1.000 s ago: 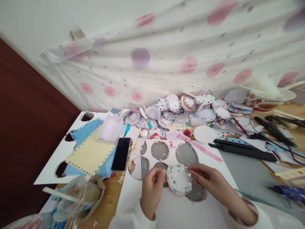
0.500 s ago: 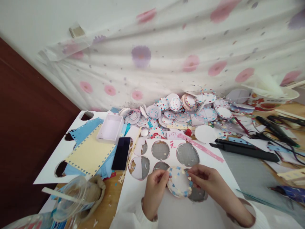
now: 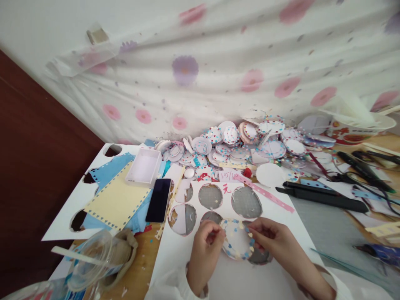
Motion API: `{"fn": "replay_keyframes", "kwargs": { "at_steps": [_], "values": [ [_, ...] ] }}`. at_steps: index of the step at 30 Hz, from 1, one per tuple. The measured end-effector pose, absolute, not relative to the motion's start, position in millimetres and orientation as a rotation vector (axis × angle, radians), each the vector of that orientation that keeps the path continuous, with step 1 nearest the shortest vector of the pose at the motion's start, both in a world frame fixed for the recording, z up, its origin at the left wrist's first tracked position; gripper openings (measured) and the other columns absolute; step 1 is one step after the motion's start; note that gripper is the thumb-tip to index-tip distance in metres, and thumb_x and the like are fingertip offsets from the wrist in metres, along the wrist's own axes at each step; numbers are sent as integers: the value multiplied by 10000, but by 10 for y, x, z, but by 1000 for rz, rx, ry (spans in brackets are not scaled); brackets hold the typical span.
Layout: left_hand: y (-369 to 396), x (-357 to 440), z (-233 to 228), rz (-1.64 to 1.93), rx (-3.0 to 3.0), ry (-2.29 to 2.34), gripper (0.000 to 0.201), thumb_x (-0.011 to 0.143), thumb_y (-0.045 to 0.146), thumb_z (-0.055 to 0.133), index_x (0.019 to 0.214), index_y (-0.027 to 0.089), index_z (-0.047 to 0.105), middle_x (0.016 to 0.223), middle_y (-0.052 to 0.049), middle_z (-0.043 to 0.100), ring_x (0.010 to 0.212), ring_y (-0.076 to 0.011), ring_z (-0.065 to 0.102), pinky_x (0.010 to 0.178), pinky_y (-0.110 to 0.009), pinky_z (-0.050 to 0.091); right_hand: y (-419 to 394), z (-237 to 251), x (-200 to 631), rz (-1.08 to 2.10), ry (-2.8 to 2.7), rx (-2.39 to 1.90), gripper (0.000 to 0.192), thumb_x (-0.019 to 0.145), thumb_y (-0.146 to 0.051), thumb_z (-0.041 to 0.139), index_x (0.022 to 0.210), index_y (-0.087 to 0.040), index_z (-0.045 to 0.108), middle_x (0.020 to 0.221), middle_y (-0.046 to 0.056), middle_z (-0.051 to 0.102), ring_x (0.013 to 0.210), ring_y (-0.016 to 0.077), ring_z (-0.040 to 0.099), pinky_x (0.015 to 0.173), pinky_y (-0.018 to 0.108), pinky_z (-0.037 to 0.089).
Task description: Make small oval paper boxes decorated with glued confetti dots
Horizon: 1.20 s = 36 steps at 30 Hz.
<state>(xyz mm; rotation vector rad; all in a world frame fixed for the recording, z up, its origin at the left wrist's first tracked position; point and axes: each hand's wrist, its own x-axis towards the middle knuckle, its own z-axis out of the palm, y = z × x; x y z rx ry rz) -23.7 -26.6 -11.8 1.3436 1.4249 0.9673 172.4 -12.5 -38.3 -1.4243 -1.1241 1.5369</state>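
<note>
A white paper disc (image 3: 238, 241) with small blue, cream and pale heart shapes around its rim is held up over a white sheet with round cut-outs (image 3: 175, 260). My left hand (image 3: 206, 250) pinches at the disc's left edge, thumb and fingertips together. On the opposite side my right hand (image 3: 271, 236) grips the rim between thumb and forefinger. Behind the disc, parts of the sheet's dark cut-out holes are hidden. A pink perforated strip (image 3: 265, 193) lies across the sheet's far right corner.
Along the curtain (image 3: 218, 83) runs a heap of decorated discs (image 3: 215, 152). To the left are a phone (image 3: 158, 201), a white box (image 3: 144, 166), yellow paper (image 3: 118, 200) and a plastic cup (image 3: 90, 260). A black tool (image 3: 325, 196), scissors and a paper bowl (image 3: 353, 129) are right.
Both hands and the disc have shifted very slightly to the right. The left fingers have curled a little closer together at the disc's edge. The camera view has moved slightly.
</note>
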Motion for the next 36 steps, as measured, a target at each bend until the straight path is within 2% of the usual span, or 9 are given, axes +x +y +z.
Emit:
{"fn": "replay_keyframes", "kwargs": {
  "at_steps": [5, 8, 11, 15, 18, 23, 29, 32, 36],
  "values": [
    [-291, -214, -131, 992, 1337, 1416, 214, 867, 338, 548, 733, 172, 569, 793, -33, 535, 775, -167, 547, 660, -245, 450, -132, -405, 1757, 1525, -1170, -1398, 379, 734, -553, 685, 764, -177, 656, 559, -3, 611, 475, 124, 536, 459, 235, 446],
    [-297, -217, -141, 981, 1349, 1442, 229, 860, 347, 551, 717, 170, 567, 775, -32, 533, 756, -165, 549, 648, -245, 453, -162, -372, 1791, 1411, -1197, -1357, 359, 796, -534, 642, 906, -193, 673, 781, 53, 701, 675, 174, 644, 583, 250, 531],
    [-303, -228, -130, 964, 1349, 1459, 240, 867, 360, 543, 727, 168, 574, 774, -35, 543, 754, -167, 565, 657, -250, 476, -214, -341, 1813, 1335, -1296, -1305, 327, 842, -490, 614, 1001, -210, 668, 951, 86, 714, 857, 208, 672, 722, 273, 563],
    [-327, -229, -76, 974, 1361, 1397, 174, 863, 312, 567, 961, 173, 604, 979, -77, 608, 920, -195, 622, 826, -305, 534, -284, -314, 1804, 1213, -1410, -1327, 269, 876, -440, 588, 995, -211, 662, 897, 74, 696, 810, 196, 667, 702, 276, 563],
    [-364, -202, -49, 953, 1529, 1361, 395, 784, 233, 665, 1166, 201, 569, 1200, -108, 576, 1122, -245, 574, 980, -387, 494, -327, -284, 1797, 1104, -1498, -1347, 225, 884, -406, 581, 952, -209, 665, 855, 64, 664, 734, 183, 643, 642, 279, 555],
    [-431, -128, -126, 863, 1661, 1373, 735, 625, 292, 835, 1284, 206, 523, 1387, -151, 481, 1312, -340, 438, 1105, -512, 388, -379, -240, 1793, 1020, -1568, -1319, 162, 897, -355, 567, 871, -213, 641, 809, 42, 619, 668, 157, 607, 596, 266, 539],
    [-436, -90, -225, 820, 1643, 1350, 857, 537, 358, 896, 1293, 191, 531, 1442, -173, 450, 1325, -367, 442, 1116, -551, 375, -400, -256, 1738, 926, -1596, -1297, 123, 936, -293, 511, 885, -227, 601, 882, 45, 588, 753, 161, 618, 632, 262, 540],
    [-422, -88, -228, 813, 1660, 1362, 883, 554, 319, 890, 1334, 179, 500, 1448, -174, 451, 1344, -353, 425, 1130, -542, 365, -401, -260, 1717, 827, -1631, -1284, 98, 938, -264, 505, 909, -238, 595, 977, 62, 583, 855, 175, 620, 662, 262, 544],
    [-412, -93, -235, 817, 1695, 1357, 853, 613, 316, 859, 1369, 199, 482, 1457, -159, 453, 1353, -337, 424, 1135, -528, 369, -389, -240, 1704, 701, -1687, -1278, 88, 932, -230, 507, 927, -250, 592, 987, 64, 606, 901, 193, 611, 701, 281, 542]
  ]
}}
